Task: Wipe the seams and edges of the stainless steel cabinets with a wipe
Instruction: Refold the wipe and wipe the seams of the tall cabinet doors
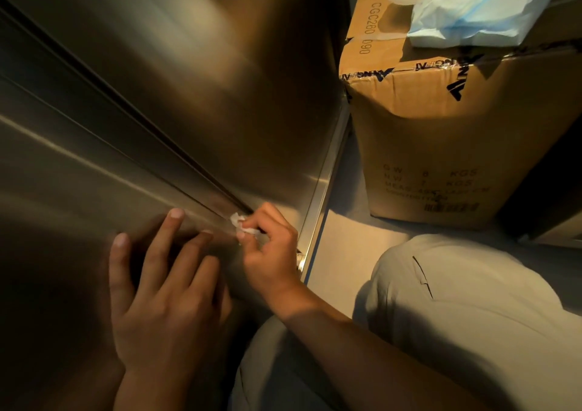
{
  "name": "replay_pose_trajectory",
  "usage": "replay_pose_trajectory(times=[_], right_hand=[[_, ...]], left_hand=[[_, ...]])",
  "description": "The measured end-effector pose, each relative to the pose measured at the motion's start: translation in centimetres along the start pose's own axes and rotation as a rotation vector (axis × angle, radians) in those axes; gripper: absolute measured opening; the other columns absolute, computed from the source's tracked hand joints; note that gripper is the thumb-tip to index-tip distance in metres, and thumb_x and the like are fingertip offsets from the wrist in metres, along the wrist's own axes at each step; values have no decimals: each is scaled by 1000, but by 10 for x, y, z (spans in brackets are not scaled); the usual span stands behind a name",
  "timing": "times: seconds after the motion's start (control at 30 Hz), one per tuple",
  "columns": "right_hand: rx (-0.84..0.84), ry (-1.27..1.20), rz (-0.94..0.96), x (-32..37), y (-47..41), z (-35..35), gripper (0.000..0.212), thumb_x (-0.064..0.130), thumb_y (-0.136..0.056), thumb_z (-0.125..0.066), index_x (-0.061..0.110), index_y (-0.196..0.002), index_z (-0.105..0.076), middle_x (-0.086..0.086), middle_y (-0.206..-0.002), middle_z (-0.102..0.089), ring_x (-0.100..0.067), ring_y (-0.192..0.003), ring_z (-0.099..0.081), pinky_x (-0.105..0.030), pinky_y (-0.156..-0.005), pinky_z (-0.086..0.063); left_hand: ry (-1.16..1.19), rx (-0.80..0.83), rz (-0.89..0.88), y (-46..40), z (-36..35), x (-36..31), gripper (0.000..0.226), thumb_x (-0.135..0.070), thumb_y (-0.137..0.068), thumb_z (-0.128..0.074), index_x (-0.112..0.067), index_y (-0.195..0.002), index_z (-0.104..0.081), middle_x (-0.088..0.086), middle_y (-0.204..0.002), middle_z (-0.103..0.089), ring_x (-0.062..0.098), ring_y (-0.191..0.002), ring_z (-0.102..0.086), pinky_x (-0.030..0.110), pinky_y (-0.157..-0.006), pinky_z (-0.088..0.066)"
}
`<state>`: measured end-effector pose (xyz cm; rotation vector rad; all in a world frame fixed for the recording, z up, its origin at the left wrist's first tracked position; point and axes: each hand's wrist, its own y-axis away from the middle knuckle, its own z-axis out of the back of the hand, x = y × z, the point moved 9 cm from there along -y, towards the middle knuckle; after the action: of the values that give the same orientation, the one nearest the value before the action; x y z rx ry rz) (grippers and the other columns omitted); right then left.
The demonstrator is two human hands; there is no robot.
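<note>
A stainless steel cabinet [195,73] fills the left and middle of the view. A dark seam [132,111] runs diagonally between its two doors, down toward the lower right. My right hand [271,253] pinches a small crumpled white wipe [241,224] and holds it against the low end of that seam. My left hand [160,291] lies flat on the left door just beside the seam, fingers spread and straight.
A taped cardboard box [456,139] stands on the floor right of the cabinet, with a pack of blue and white cloths [478,7] on top. My knee in light trousers [466,309] is at the lower right. The cabinet's bright corner edge [327,177] runs down to the grey floor [346,253].
</note>
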<state>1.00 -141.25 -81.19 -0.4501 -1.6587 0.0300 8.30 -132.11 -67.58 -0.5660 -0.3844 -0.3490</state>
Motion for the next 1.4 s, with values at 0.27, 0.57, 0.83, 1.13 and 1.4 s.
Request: replay_pose_trajectory(times=[0.27,0.57,0.83,1.13,1.4], right_hand=[[23,190,-354,-112,42,16,19,-3,-87,-60,12,-76,-62,6,-82,-53,-9,-76,-55,-23,-65,-43],[96,340,-737,-182,54,30,19,6,-89,-67,10,-100,-82,-6,-99,-76,-22,-95,-70,-27,-84,-54],[146,428,-661,-133,29,26,17,9,-88,-67,10,-80,-83,-7,-74,-74,-20,-72,-68,-30,-65,-53],[233,109,-457,2,-27,-1,12,5,-83,-78,16,-84,-83,6,-76,-73,-4,-72,-65,-24,-59,-51],[219,-402,-323,71,-51,3,22,-11,-81,-78,-5,-102,-77,1,-84,-69,2,-73,-62,-15,-70,-50]], left_hand=[[20,9,5,1,-4,2,21,-20,-94,-57,-12,-86,-75,9,-122,-75,30,-150,-38,62,-123,-14],[-1,-34,-5,0,4,-2,17,-15,-92,-58,-14,-87,-75,7,-120,-75,30,-145,-47,56,-125,-15],[6,7,-7,-1,3,-1,22,-19,-94,-55,-14,-90,-76,7,-124,-74,30,-147,-44,57,-125,-16],[2,15,14,-1,-1,0,26,-21,-97,-51,-13,-88,-75,8,-121,-75,28,-148,-42,57,-125,-13],[-13,16,16,-1,1,2,23,-21,-94,-56,-11,-92,-77,12,-120,-75,30,-147,-41,56,-125,-11]])
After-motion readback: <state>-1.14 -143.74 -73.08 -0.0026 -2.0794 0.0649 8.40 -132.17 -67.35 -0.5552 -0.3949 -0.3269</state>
